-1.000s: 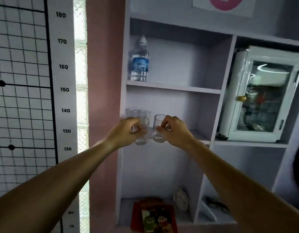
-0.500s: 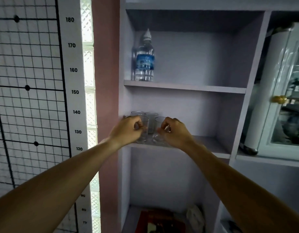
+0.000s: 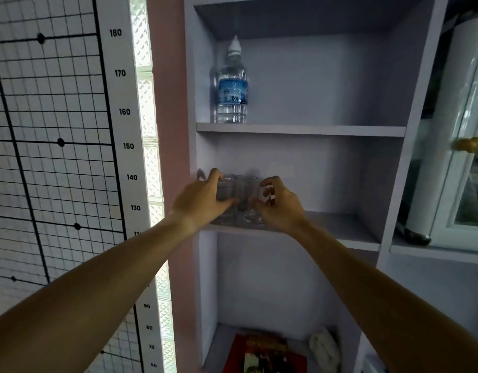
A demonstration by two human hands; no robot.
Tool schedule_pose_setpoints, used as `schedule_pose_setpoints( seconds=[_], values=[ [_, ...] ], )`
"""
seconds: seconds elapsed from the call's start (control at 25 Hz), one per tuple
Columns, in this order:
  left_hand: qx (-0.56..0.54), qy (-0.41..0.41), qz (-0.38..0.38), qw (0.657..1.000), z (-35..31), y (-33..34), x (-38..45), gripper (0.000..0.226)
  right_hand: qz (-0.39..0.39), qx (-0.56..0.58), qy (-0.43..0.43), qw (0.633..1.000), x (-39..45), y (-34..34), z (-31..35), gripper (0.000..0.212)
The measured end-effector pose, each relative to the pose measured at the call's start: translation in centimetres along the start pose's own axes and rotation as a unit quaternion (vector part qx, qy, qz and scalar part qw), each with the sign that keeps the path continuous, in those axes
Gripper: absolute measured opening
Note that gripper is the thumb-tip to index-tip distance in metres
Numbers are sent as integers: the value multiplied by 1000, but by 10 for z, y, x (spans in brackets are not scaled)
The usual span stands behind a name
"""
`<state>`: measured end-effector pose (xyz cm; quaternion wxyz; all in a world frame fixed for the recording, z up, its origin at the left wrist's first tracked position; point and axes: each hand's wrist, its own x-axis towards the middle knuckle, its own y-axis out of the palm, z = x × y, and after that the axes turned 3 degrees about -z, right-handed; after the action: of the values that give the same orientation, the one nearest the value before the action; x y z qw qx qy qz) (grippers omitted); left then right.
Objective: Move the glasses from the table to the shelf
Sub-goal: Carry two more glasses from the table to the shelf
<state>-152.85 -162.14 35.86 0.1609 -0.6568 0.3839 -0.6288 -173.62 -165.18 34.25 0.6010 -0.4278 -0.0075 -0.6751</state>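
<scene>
Both my arms reach up to the middle shelf (image 3: 340,232) of a pale lilac bookcase. My left hand (image 3: 200,203) grips a clear glass (image 3: 227,189) that stands at the shelf's left front. My right hand (image 3: 280,205) grips a second clear glass (image 3: 255,214) right beside it. Both glass bases sit at the shelf board. Behind them, further clear glasses (image 3: 246,181) show between my hands, blurred and partly hidden.
A water bottle (image 3: 232,87) stands on the shelf above, at its left. A white glass-door cabinet (image 3: 458,157) fills the right compartment. A red box (image 3: 264,354) and a white cloth (image 3: 324,348) lie on the bottom shelf. A height chart (image 3: 124,146) hangs at left.
I have stepped closer to the bookcase. Both hands carried their glasses from in front of the shelf onto the middle shelf board, next to the glasses standing there.
</scene>
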Motion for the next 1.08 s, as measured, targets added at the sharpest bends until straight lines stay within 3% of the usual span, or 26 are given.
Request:
schedule_pose_setpoints(
  seconds=[0.16,0.4,0.6,0.8,0.92,1.08],
  values=[
    [52,0,-40,998,2,-11,-4,58,-22,21,25,999,0,4,1,58],
    [71,-14,-46,996,9,-10,-4,46,-28,50,34,998,3,9,2,63],
    [59,-10,-60,996,13,-7,-4,41,-23,63,18,998,1,11,3,54],
    [72,-9,-76,994,13,-5,-5,24,-28,53,15,998,-2,16,7,58],
    [75,-2,-43,996,14,-4,-5,10,-34,58,18,998,-3,21,8,53],
    [65,8,-19,998,13,3,-11,17,-53,46,10,997,-5,29,9,48]
  ],
)
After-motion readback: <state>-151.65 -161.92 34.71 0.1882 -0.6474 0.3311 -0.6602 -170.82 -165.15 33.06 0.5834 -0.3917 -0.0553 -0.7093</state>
